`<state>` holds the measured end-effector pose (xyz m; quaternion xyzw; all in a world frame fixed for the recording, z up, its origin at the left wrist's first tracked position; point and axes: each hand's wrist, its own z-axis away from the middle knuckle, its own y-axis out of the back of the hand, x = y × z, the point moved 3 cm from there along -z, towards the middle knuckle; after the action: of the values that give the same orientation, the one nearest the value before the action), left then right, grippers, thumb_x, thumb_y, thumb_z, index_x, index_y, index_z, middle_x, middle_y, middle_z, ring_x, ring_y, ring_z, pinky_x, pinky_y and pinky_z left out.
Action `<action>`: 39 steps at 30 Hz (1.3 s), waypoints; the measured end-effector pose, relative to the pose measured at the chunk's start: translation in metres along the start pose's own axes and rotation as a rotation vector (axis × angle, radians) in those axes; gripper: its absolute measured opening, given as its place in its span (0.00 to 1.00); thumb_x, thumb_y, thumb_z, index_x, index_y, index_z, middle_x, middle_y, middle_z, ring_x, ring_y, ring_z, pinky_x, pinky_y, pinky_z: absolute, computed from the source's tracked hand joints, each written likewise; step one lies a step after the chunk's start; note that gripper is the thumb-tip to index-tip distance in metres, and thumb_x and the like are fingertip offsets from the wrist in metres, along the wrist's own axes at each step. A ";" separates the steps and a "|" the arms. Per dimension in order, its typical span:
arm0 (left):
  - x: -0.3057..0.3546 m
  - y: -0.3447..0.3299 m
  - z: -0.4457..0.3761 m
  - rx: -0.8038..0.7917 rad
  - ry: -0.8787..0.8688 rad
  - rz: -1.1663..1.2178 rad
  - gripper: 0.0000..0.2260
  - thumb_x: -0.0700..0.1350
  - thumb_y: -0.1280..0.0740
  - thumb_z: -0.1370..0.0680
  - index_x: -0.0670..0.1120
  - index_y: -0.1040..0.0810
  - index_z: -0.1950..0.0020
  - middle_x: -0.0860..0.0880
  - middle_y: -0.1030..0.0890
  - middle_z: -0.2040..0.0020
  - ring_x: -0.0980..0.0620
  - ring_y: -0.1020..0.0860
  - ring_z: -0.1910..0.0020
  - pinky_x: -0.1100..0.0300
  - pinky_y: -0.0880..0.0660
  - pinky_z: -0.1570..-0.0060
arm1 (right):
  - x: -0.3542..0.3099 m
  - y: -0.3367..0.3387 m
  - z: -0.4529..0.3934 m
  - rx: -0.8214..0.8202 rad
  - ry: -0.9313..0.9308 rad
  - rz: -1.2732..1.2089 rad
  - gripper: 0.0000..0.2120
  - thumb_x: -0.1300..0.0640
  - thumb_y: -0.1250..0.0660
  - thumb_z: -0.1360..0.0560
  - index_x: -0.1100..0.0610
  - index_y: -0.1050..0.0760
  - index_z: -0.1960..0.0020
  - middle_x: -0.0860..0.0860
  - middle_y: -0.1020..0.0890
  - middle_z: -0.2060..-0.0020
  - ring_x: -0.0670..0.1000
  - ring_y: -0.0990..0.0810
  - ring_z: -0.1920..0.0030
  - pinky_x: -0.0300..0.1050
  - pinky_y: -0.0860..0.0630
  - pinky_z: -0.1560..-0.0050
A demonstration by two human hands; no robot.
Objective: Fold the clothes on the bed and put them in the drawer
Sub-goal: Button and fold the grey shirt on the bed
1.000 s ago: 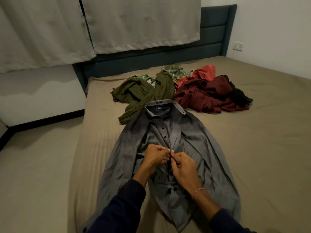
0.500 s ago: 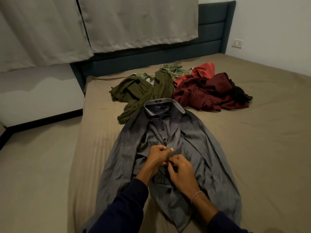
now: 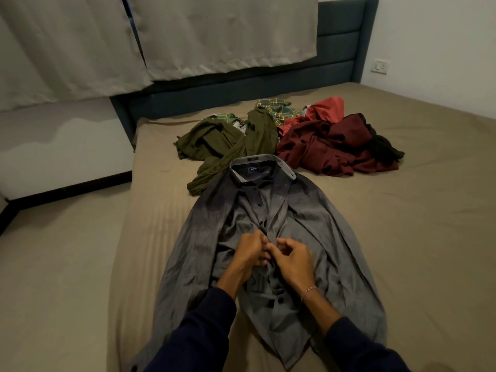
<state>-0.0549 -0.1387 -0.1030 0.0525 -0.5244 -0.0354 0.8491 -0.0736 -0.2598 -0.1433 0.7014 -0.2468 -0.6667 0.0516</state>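
Here, the grey shirt [image 3: 268,237] lies face up on the bed [image 3: 402,251], its collar [image 3: 257,167] pointing toward the headboard [image 3: 335,73] and its hem reaching the near edge of the mattress. The front placket runs down the middle of the garment; dark buttons show along it above and below the hands.

The left hand [image 3: 251,253] and the right hand [image 3: 294,260] meet at the placket, about halfway down the shirt. Both hands have curled fingers and pinch the shirt fabric at the placket, fingertips almost touching each other. Whether a button sits between the fingertips cannot be told. A thin bracelet [image 3: 308,291] circles the right wrist. Dark blue sleeves [image 3: 198,331] cover both forearms.

The shirt sleeves spread out to either side and lie flat on the sheet, the left one toward the left edge of the bed.

Beyond the collar, toward the headboard end of the bed, unfolded clothes lie in a loose heap. An olive green garment [image 3: 228,146] touches the left side of the collar. A dark red garment [image 3: 327,149] lies just to the right of the collar. A plaid garment [image 3: 276,108] and a lighter red garment [image 3: 327,108] lie behind these. A black garment [image 3: 383,146] sits at the right end of the heap.

Grey curtains [image 3: 214,33] hang over the headboard. A wall socket [image 3: 380,66] sits on the wall to the right of the headboard.
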 end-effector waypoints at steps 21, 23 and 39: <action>-0.002 0.008 -0.002 -0.001 -0.268 -0.091 0.06 0.41 0.32 0.19 0.42 0.19 0.54 0.49 0.16 0.65 0.57 0.20 0.69 0.65 0.26 0.71 | 0.006 0.016 0.001 0.083 -0.050 -0.166 0.03 0.54 0.28 0.23 0.53 0.17 0.53 0.47 0.16 0.60 0.41 0.18 0.60 0.36 0.19 0.57; 0.000 0.009 0.000 -0.001 -0.291 -0.075 0.06 0.41 0.32 0.20 0.44 0.19 0.56 0.50 0.15 0.65 0.57 0.20 0.69 0.66 0.26 0.70 | -0.001 0.019 0.004 0.137 -0.037 -0.152 0.03 0.57 0.26 0.25 0.52 0.17 0.57 0.46 0.16 0.63 0.40 0.18 0.62 0.32 0.21 0.61; 0.013 0.012 -0.008 0.054 -0.455 -0.356 0.07 0.45 0.27 0.23 0.49 0.15 0.62 0.49 0.15 0.66 0.53 0.17 0.67 0.59 0.21 0.66 | -0.023 0.023 0.008 0.129 0.154 0.027 0.07 0.59 0.27 0.24 0.57 0.16 0.46 0.45 0.16 0.59 0.35 0.20 0.59 0.24 0.26 0.58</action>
<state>-0.0418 -0.1280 -0.0931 0.1571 -0.6848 -0.1805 0.6883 -0.0880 -0.2687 -0.1143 0.7489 -0.2940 -0.5929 0.0340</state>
